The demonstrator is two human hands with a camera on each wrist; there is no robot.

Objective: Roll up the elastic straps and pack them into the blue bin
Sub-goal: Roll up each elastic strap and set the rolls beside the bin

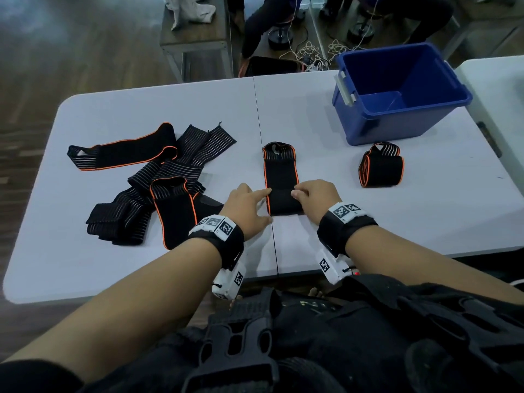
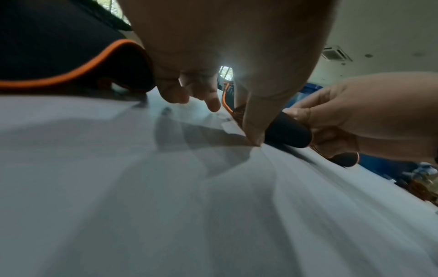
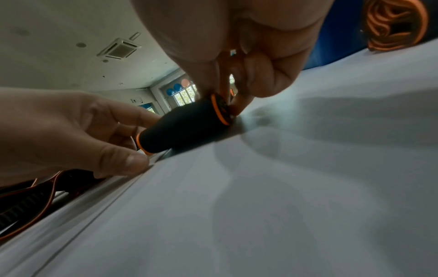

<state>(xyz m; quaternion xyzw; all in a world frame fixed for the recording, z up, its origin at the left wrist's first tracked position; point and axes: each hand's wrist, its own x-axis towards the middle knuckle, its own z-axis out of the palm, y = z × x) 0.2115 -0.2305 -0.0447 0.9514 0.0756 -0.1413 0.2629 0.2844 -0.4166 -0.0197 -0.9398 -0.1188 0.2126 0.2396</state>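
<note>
A pale grey tabletop (image 1: 312, 114) is carrying everything here, with the blue bin (image 1: 397, 89) standing at its far right. The half-rolled strap (image 1: 280, 180) is lying at the middle, its rolled end nearest the person. The left hand (image 1: 243, 205) is pinching the roll's left end, its grip curled round it, while the right hand (image 1: 317, 198) is pinching the right end. A finished roll (image 1: 381, 164) is sitting just before the bin, and loose straps (image 1: 147, 177) are lying heaped to the left.

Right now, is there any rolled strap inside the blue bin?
No. In the head view the blue bin shows only its bare floor, and the one finished rolled strap sits on the table in front of it.
</note>
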